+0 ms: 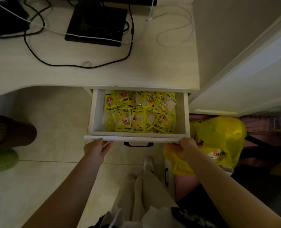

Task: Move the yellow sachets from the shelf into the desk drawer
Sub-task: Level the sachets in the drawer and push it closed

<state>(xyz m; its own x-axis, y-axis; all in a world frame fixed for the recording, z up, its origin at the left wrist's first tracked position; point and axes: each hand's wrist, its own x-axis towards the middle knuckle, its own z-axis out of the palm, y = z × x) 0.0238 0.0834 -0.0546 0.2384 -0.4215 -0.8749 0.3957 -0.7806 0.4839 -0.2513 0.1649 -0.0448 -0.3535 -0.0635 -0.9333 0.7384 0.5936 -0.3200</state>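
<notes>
**Both hands on the open drawer front**

From my remote seat I see the desk drawer (pixel 137 112) pulled out beneath the pale surface (pixel 93 69), and the yellow sachets (pixel 140 111) lie heaped inside it, covering most of its floor except a bare strip on the left. My left hand (pixel 97 149) holds the front edge of the drawer near its left corner, fingers curled up under the lip. My right hand (pixel 184 148) has its grip on the same edge near the right corner, fingers wrapped over it. Between the two hands the black drawer handle (pixel 138 144) hangs untouched. A yellow plastic bag (pixel 218 137) sits on the floor just right of the drawer. On the surface stands a black monitor base (pixel 96 25) among black and white cables (pixel 80 63).
</notes>
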